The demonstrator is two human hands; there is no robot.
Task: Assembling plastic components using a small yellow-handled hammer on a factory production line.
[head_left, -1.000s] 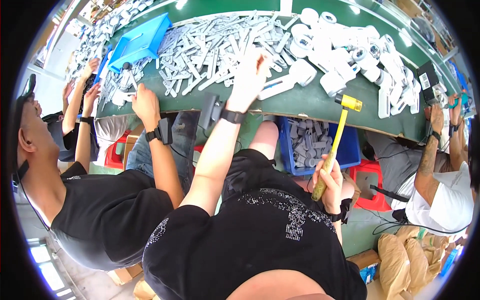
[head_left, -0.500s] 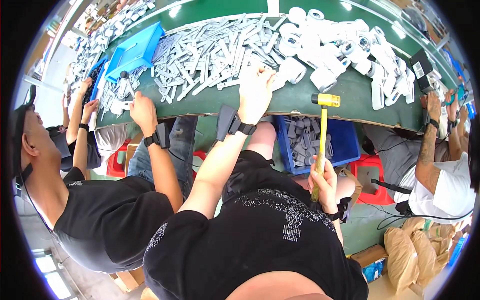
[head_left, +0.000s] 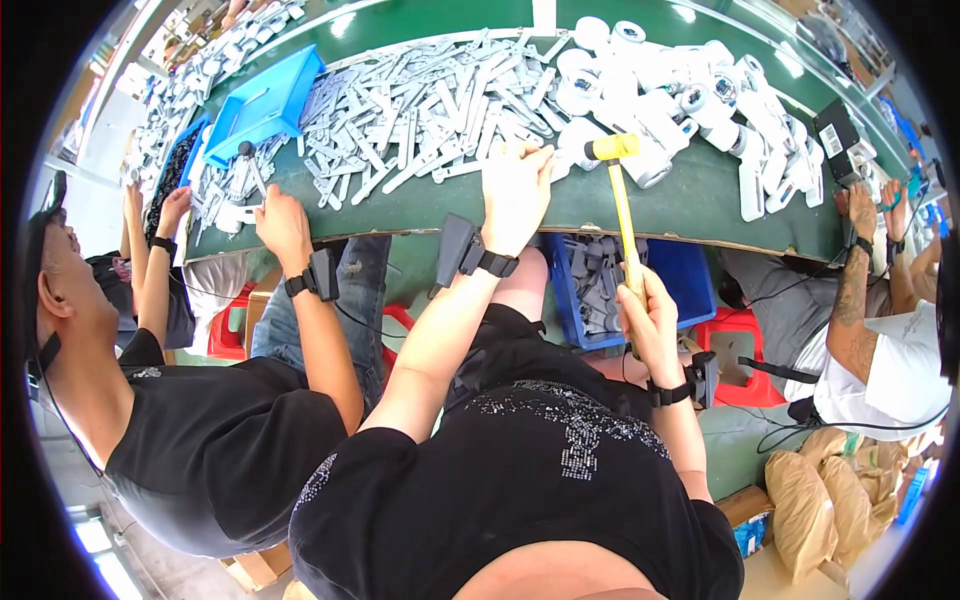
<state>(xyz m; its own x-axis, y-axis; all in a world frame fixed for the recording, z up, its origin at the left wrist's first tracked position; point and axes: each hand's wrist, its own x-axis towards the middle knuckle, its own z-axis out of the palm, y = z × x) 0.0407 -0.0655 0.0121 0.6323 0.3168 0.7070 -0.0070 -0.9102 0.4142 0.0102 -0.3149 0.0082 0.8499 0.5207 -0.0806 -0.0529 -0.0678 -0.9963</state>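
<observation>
My right hand point(head_left: 652, 318) is closed around the yellow handle of a small mallet point(head_left: 624, 205). The mallet is raised, its yellow head with one black face appearing over the near edge of a white part pile. On the green bench top, my left hand point(head_left: 517, 197) has its fingers bent into a pinch. A white rounded plastic housing point(head_left: 572, 138) sits at its fingertips and seems gripped there, partly covered by the mallet head. Beyond my left hand spreads a heap of flat grey plastic arms point(head_left: 430, 115). More white housings point(head_left: 690, 95) are piled to the right.
A blue tray point(head_left: 265, 105) stands at the far left of the bench point(head_left: 400, 212). Below the front edge is a blue bin point(head_left: 697, 290) of grey parts. Co-workers sit on both sides; the left one's hand point(head_left: 283, 228) is near another hammer. A black box point(head_left: 838, 140) stands far right.
My right hand has moved up slightly and the mallet head has swung up and left, over the white housing. My left hand has stayed nearly in place.
</observation>
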